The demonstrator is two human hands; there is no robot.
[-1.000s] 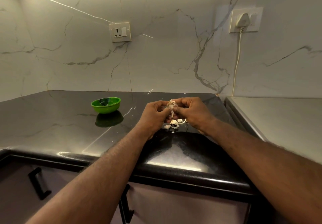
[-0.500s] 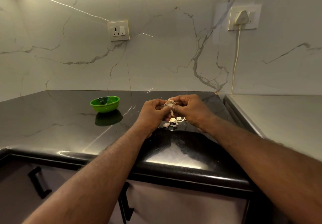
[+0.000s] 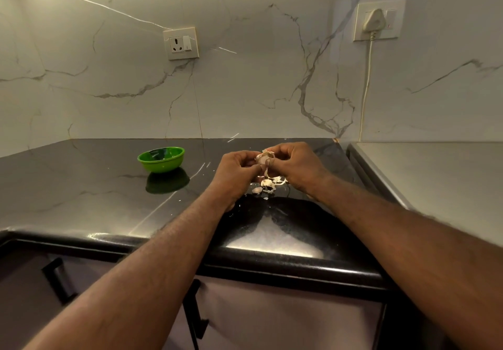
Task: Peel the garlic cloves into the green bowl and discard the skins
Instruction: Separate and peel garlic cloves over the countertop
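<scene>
Pale, pink-tinged garlic clove (image 3: 263,158) pinched between fingertips of left hand (image 3: 236,171) and right hand (image 3: 298,165), held clear of black countertop (image 3: 95,186). Fingers of both hands curled and clamped on clove, knuckles close together. Papery skin partly lifted at top, one loose strip hanging down beneath fingers. Clove body mostly hidden by fingertips. Directly below fingers, on countertop: small scatter of torn skins (image 3: 272,182), white and curled, one pinkish piece at near-left edge. Well to left of fingers: green bowl (image 3: 161,159), upright, apart from both hands; contents not discernible. Beyond fingers, on marble wall: switched socket (image 3: 181,43) up and left, white plug (image 3: 374,20) with cable up and right.
</scene>
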